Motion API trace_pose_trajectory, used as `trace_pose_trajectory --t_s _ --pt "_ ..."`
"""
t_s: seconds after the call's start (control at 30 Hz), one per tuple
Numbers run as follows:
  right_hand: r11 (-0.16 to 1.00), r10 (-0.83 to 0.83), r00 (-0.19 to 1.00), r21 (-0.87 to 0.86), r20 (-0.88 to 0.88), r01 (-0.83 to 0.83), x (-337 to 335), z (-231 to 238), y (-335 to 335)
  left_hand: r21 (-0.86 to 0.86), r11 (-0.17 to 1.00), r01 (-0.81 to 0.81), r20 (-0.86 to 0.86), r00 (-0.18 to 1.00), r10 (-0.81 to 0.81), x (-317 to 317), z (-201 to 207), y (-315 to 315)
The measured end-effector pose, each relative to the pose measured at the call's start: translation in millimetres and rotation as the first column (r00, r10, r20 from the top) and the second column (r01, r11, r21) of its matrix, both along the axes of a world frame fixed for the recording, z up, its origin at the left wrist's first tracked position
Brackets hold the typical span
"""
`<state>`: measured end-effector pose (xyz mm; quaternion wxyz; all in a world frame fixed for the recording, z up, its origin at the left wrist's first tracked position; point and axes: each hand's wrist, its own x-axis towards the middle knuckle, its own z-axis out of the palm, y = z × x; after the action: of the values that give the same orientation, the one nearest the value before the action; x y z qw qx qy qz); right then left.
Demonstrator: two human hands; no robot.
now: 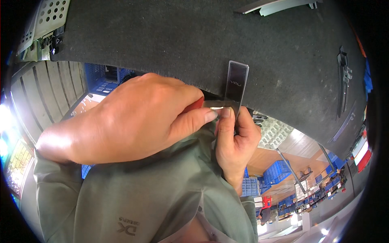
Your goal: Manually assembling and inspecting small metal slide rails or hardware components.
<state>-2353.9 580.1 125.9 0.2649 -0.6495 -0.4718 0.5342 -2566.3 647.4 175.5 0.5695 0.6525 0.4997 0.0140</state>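
My right hand (239, 139) grips the lower end of a flat, see-through, dark-tinted plastic strip (236, 83) with pale lettering and rounded corners. The strip stands out over the near edge of the dark bench. From the left, my left hand (142, 117) reaches across, its thumb and fingers closed close to the right thumb. A thin white sliver (216, 108) shows between the two thumb tips. Something red shows under the curled left fingers; whether it is a separate thing I cannot tell. What the left fingers pinch is mostly hidden.
The dark bench top (162, 36) bears a slim black part (343, 79) at right and a pale trim piece (283, 5) at the far edge. A white perforated panel (52, 14) stands far left. Below are a blue crate (97, 79), a moulded tray (273, 133) and more crates (277, 172).
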Motion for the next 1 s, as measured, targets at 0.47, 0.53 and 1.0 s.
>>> trace_pose_trajectory --t_s 0.47,0.53,1.0 --pt "0.977 0.092 0.978 0.175 0.188 -0.126 -7.6 -1.6 1.7 -0.018 0.997 0.075 0.039 0.996 -0.075 -2.1 -3.5 1.0" --pt "0.976 0.098 0.980 0.177 0.175 -0.129 -7.4 -2.5 1.3 0.123 0.989 0.086 -0.114 0.991 -0.072 2.9 0.5 -6.0" --pt "0.991 0.071 0.991 0.105 0.117 -0.083 -2.6 -5.6 -3.2 0.183 0.983 0.007 -0.173 0.985 0.026 20.4 7.1 -25.9"
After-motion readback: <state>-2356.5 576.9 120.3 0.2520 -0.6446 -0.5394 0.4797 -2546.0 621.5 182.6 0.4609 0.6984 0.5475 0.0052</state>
